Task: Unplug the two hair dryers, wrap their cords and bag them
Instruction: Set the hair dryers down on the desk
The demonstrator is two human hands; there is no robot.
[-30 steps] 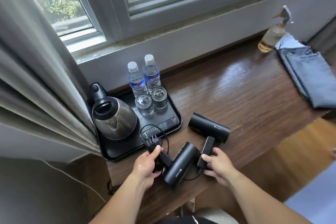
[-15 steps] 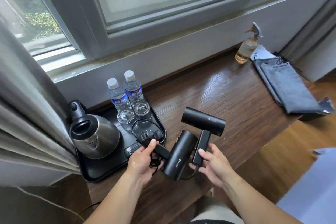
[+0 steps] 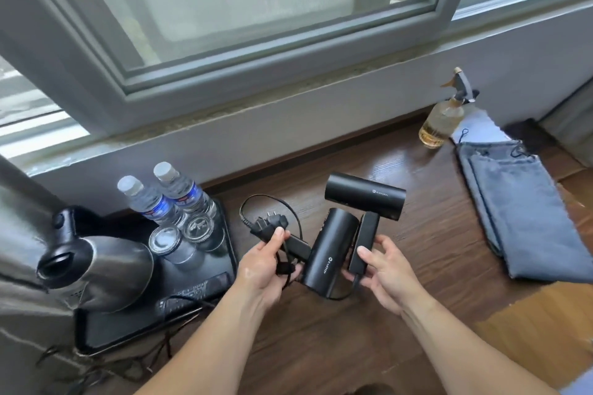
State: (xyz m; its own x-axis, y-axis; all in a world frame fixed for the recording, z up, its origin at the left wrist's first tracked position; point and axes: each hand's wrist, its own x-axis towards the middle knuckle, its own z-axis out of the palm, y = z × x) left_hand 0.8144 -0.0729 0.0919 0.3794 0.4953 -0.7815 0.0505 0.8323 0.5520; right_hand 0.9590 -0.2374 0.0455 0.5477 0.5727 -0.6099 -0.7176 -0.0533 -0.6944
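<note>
Black on dark wood: two hair dryers are held low over the table (image 3: 426,266), right in the middle of the view. The left hand (image 3: 263,261) is curled round the plug (image 3: 268,224) and a bunch of cord (image 3: 285,267), thumb pressed down on top, with one loop of that cord arching out toward eleven o'clock. Just beside it at three o'clock the near hair dryer (image 3: 329,253) is tilted, barrel end up, its handle reaching into the left hand's grip. The far hair dryer (image 3: 365,196) is set crosswise at one o'clock, and the foot of its handle is pinched between thumb and fingers of the right hand (image 3: 385,269); a cord is led from that foot under the near barrel. Whether either dryer is touching the wood cannot be told. At nine o'clock the tray (image 3: 208,266) is found just beside the left wrist, loaded with a kettle (image 3: 109,269), two water bottles (image 3: 179,196) and glasses (image 3: 165,239). At twelve o'clock the table is closed off by the wall (image 3: 321,138) under the window. Bare wood is shown from the dryers out to three o'clock, where grey-blue pouches (image 3: 529,218) are laid flat, well apart from both hands, with a spray bottle (image 3: 441,122) stood near their far end at two o'clock. At four o'clock the table's edge is cut in just past the pouches, and lighter floor (image 3: 539,330) is seen beyond it.
</note>
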